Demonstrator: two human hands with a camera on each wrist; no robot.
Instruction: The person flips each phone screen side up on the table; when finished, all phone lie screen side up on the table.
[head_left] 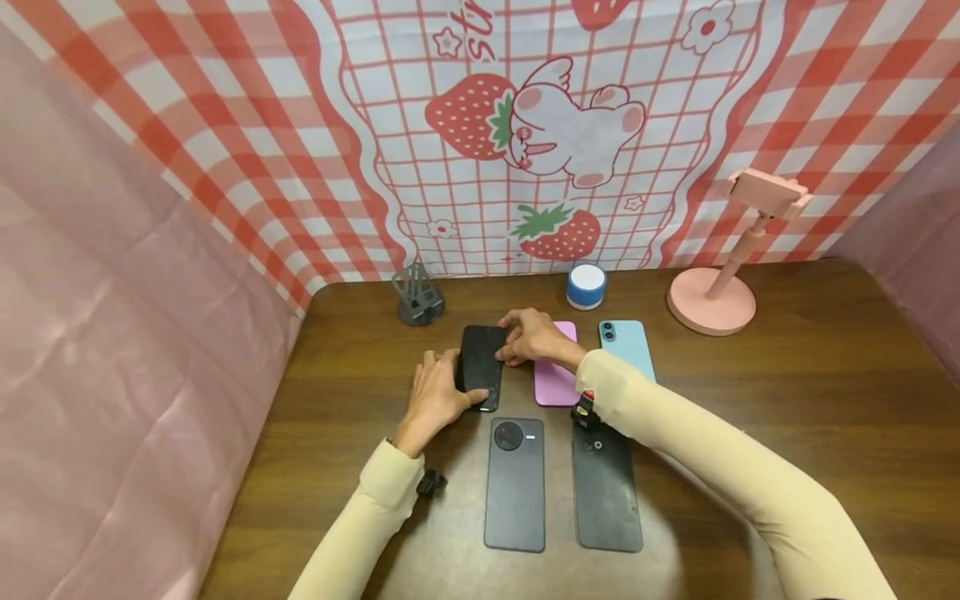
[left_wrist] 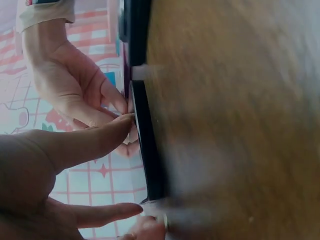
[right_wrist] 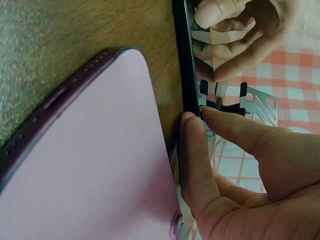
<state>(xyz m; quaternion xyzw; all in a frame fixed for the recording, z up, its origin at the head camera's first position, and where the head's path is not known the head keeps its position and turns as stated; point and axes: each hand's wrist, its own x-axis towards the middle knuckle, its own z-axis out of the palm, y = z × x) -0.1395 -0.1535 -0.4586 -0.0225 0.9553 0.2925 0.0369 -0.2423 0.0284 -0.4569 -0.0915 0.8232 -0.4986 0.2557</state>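
A black smartphone (head_left: pixel 480 358) lies screen up, close over the wooden table, between both hands. My left hand (head_left: pixel 435 392) grips it from the left, thumb at the lower edge and fingers along the far left side. At its upper right side, my right hand (head_left: pixel 534 337) pinches the edge between thumb and fingertips, as the right wrist view shows up close. Its glossy screen (right_wrist: pixel 215 37) mirrors the left hand there. Under the right hand and wrist lies a pink phone (head_left: pixel 555 387), partly covered.
Nearer me lie a grey phone (head_left: pixel 516 492) with a round camera and a dark phone (head_left: pixel 607 500). The right sleeve partly overlaps a light blue phone (head_left: pixel 630 346). Along the back stand a grey folding stand (head_left: pixel 420 304), a blue-and-white round tub (head_left: pixel 586 287) and a pink phone stand (head_left: pixel 712 300).
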